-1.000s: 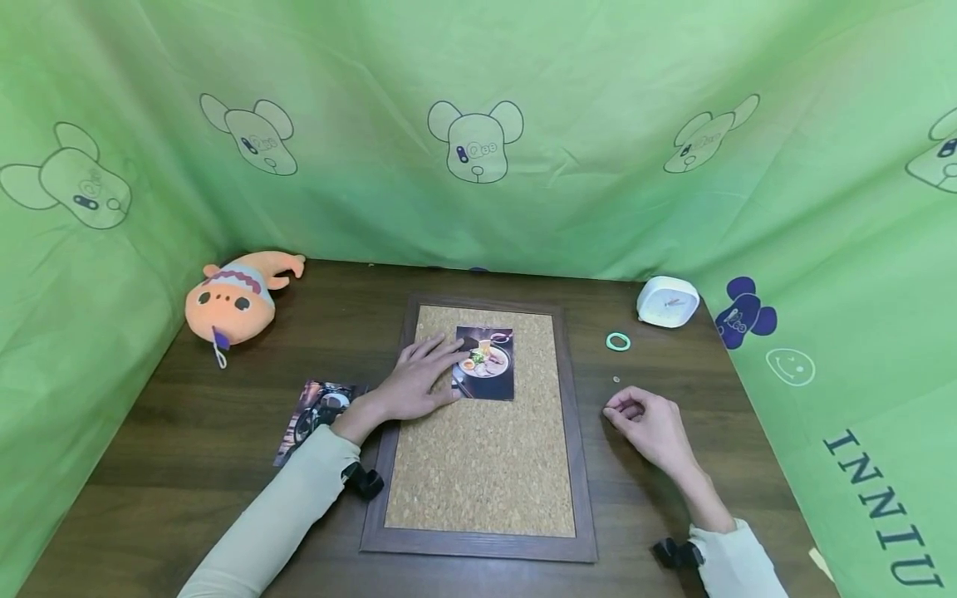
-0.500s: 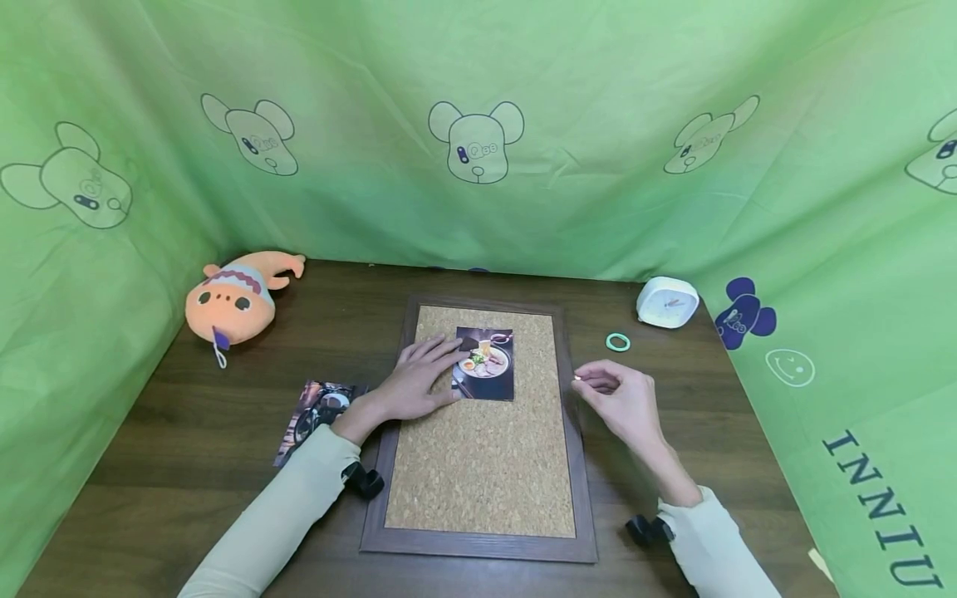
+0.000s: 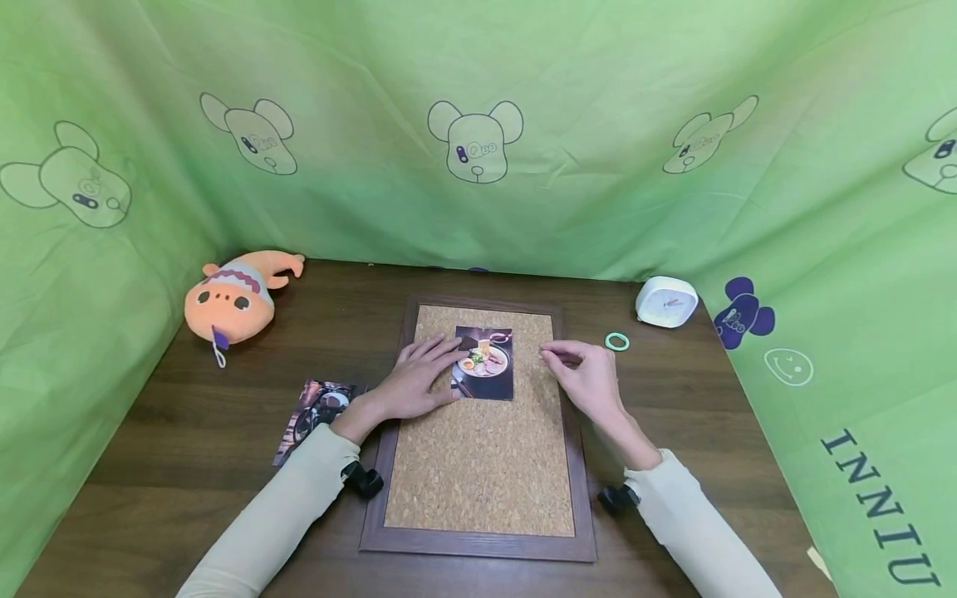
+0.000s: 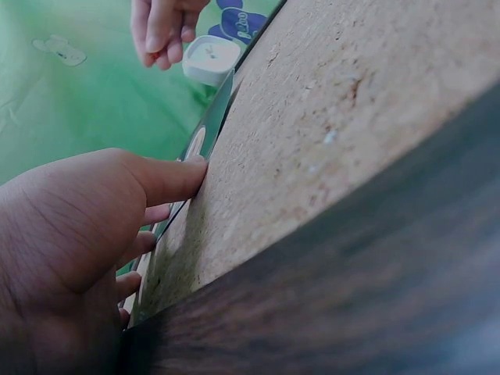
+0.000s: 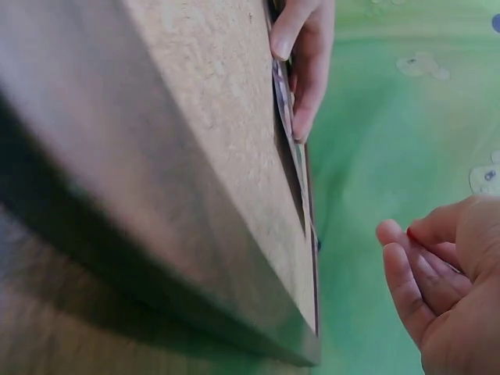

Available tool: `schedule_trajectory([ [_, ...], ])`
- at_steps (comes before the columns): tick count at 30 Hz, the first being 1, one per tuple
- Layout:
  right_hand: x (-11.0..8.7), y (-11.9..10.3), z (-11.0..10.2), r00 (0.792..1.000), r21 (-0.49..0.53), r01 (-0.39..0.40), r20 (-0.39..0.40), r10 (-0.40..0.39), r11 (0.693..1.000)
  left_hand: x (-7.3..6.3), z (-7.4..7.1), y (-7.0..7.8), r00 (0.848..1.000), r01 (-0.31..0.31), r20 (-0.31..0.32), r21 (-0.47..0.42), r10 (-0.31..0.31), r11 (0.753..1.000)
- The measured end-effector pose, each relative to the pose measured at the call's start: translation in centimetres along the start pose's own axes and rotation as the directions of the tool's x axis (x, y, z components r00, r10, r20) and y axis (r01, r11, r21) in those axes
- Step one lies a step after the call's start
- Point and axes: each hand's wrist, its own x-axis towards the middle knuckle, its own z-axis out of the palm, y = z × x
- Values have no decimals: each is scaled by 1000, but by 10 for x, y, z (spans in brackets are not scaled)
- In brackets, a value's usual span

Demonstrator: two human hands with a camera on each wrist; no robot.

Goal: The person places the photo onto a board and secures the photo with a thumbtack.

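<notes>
A photo of a bowl of noodles (image 3: 486, 365) lies on the upper part of a framed cork board (image 3: 478, 473). My left hand (image 3: 414, 382) rests across the photo's left edge with fingers spread. Its thumb touches the photo's edge in the left wrist view. Over the board's right side, just right of the photo, is my right hand (image 3: 586, 378). Thumb and forefinger pinch a tiny thumbtack (image 5: 410, 233), mostly hidden, of which only a bit of red shows. In the right wrist view this hand is raised off the board.
Left of the board lies a second photo (image 3: 306, 419), partly behind the left forearm. An orange plush toy (image 3: 232, 303) sits at the back left. At the back right are a white clock (image 3: 667, 302) and a teal ring (image 3: 616, 341). Green curtains (image 3: 478, 224) surround the table.
My right hand has moved left and away from me, from the table to above the board. The tiny item near the teal ring has gone from the table. My left hand stays put.
</notes>
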Motion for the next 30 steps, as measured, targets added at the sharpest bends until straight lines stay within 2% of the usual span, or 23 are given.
schedule_trajectory([
  [3,7,-1,6,999,-23,42,4,-42,999,0,-1,0,1000,0,-3,-3,0,1000],
  [6,14,-3,13,1000,-26,20,25,-19,999,0,-1,0,1000,-1,-4,-1,1,1000],
  [9,22,-6,18,995,13,-70,67,69,997,0,-1,0,1000,1,2,0,-1,1000],
  [12,30,-8,24,974,123,-197,140,179,973,0,-1,0,1000,2,8,-1,-2,1000],
  [15,38,-7,30,933,255,-335,223,281,907,0,-1,0,1000,3,12,-4,-3,1000],
  [19,47,-7,42,862,396,-499,319,393,771,1,-1,1,1000,4,15,-3,-4,1000],
  [21,50,-8,49,830,448,-556,351,434,700,1,-1,0,1000,3,13,-2,-3,1000],
  [23,53,-9,55,806,470,-592,367,465,654,1,0,-1,1000,0,11,-1,0,1000],
  [26,59,-9,64,787,470,-617,366,497,631,2,0,-1,1000,-8,5,-7,8,1000],
  [30,65,-8,74,779,434,-627,352,519,646,2,1,-2,1000,-12,-5,-7,12,1000],
])
